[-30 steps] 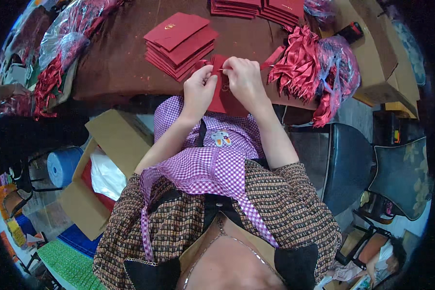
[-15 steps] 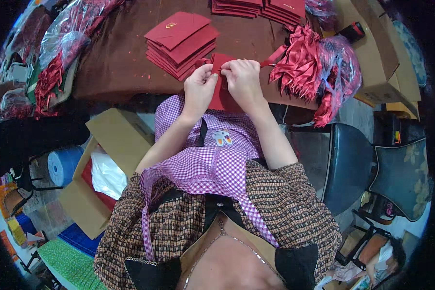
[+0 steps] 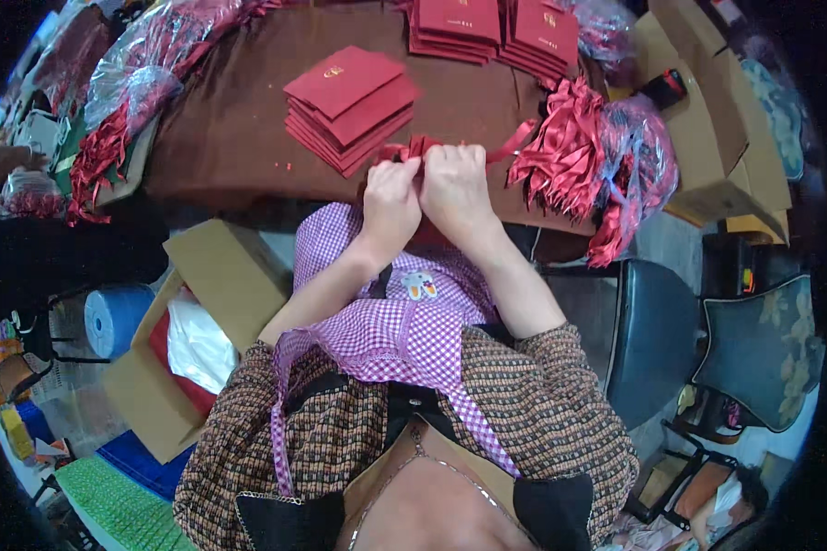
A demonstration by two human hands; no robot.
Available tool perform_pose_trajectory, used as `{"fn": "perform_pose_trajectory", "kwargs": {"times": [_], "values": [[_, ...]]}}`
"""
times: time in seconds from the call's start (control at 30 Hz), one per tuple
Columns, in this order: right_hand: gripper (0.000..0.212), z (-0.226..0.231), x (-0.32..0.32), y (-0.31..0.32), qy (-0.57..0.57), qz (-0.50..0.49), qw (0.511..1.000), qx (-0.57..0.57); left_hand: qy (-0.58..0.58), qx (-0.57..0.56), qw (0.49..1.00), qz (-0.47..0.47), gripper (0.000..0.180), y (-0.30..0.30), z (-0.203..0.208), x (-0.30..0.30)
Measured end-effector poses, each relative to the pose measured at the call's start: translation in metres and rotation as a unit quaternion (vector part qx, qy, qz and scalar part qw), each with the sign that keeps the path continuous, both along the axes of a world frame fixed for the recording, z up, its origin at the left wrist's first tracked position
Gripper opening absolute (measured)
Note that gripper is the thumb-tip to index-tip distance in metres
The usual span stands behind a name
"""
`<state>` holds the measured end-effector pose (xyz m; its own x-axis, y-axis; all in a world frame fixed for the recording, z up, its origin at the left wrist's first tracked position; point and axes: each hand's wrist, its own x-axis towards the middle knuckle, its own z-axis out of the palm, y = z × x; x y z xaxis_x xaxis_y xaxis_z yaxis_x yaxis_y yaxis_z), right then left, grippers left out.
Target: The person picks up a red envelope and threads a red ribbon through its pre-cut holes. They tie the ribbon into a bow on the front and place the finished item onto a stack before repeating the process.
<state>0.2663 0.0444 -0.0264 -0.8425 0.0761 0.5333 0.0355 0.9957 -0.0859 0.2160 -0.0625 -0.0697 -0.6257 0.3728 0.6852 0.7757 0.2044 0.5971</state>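
Note:
At the table's near edge, my left hand [image 3: 390, 197] and my right hand [image 3: 458, 186] are closed side by side, knuckles up, thumbs close together. Both grip a red satin ribbon [image 3: 516, 140], whose loose ends stick out on either side of my hands. Beneath them is a red paper piece [image 3: 420, 145], mostly covered by my fingers; whether it is a bag or a folder I cannot tell. Just beyond my left hand stands a stack of red paper pieces [image 3: 349, 101] with a small gold mark on top. To the right lies a bundle of red ribbons [image 3: 560, 147].
More red stacks [image 3: 455, 23] lie at the table's far side. The brown-covered table [image 3: 216, 138] holds plastic-wrapped ribbons [image 3: 147, 69] at the left. An open cardboard box [image 3: 225, 275] stands below left, a dark chair [image 3: 657, 335] at the right, and another carton [image 3: 708, 138] beyond it.
My hands have drawn closer together and turned knuckles up, fingers closing tighter. The red piece that hung over the table edge is now mostly hidden. The whole view has shifted slightly.

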Motion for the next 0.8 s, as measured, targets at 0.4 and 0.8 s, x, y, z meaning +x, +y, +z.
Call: {"fn": "perform_pose_trajectory", "kwargs": {"times": [0.4, 0.8], "values": [[0.007, -0.009, 0.008, 0.017, 0.04, 0.098, 0.962, -0.251, -0.263, 0.052, 0.957, -0.108, 0.02, -0.01, -0.012, -0.015], [0.015, -0.012, 0.009, 0.03, 0.013, 0.104, 0.968, -0.229, -0.208, 0.01, 0.975, -0.079, 0.015, -0.008, -0.02, -0.018]]}}
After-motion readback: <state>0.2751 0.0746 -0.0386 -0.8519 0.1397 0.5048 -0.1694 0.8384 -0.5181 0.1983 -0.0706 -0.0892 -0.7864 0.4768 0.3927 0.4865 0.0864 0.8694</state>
